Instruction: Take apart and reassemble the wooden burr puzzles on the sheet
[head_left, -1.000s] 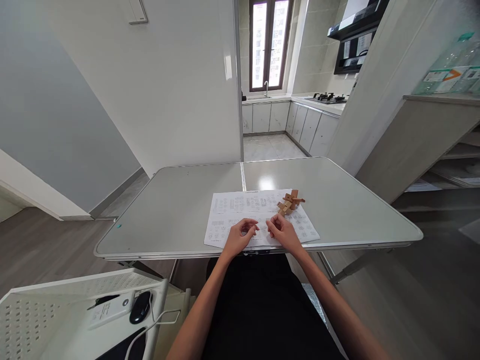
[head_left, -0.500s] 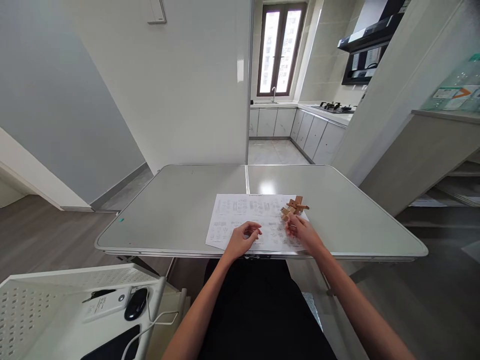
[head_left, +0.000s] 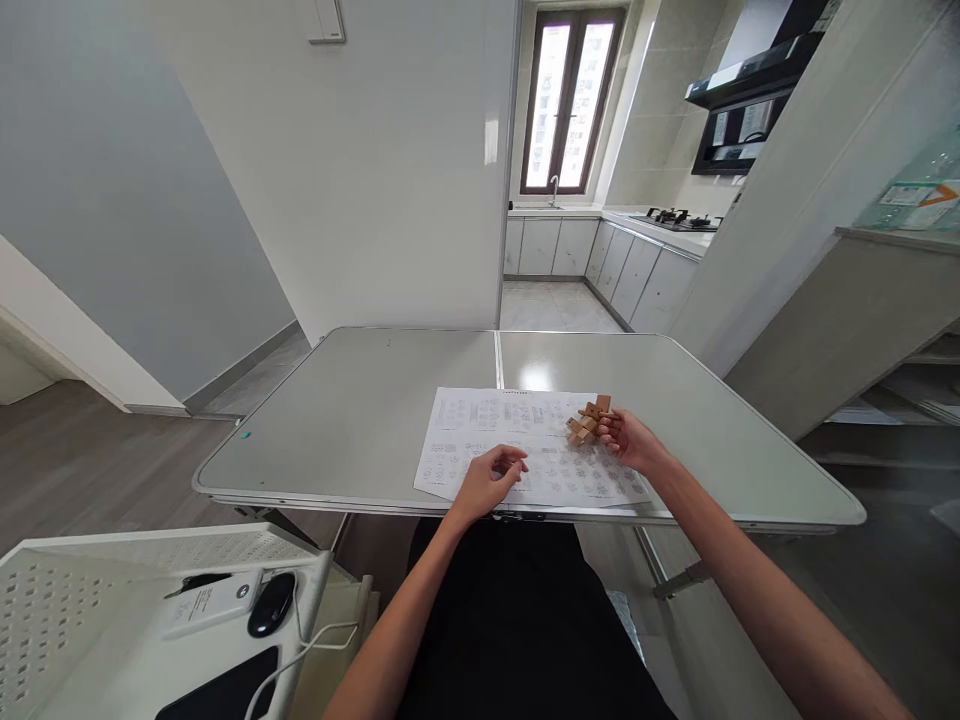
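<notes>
Several notched wooden puzzle pieces [head_left: 585, 428] lie in a small pile on the right part of a printed instruction sheet [head_left: 465, 450]. At the right side of this pile, my right hand [head_left: 628, 438] has its fingers closed on one stick-like wooden puzzle piece, partly hidden by the fingertips. My left hand [head_left: 489, 480] rests near the sheet's front edge, fingers loosely curled and apart from the thumb, with nothing visible in it. It lies to the left of the pile and does not touch it.
The sheet lies on a grey folding table [head_left: 360, 420] with a metal rim. At lower left stands a white perforated cart [head_left: 67, 600] holding a black mouse [head_left: 271, 605], a white box and a cable. A bottle [head_left: 919, 200] stands on a ledge at right.
My right hand has moved to the right and slightly away from me, from the near side of the pile to its right side. The left hand stays almost in place.
</notes>
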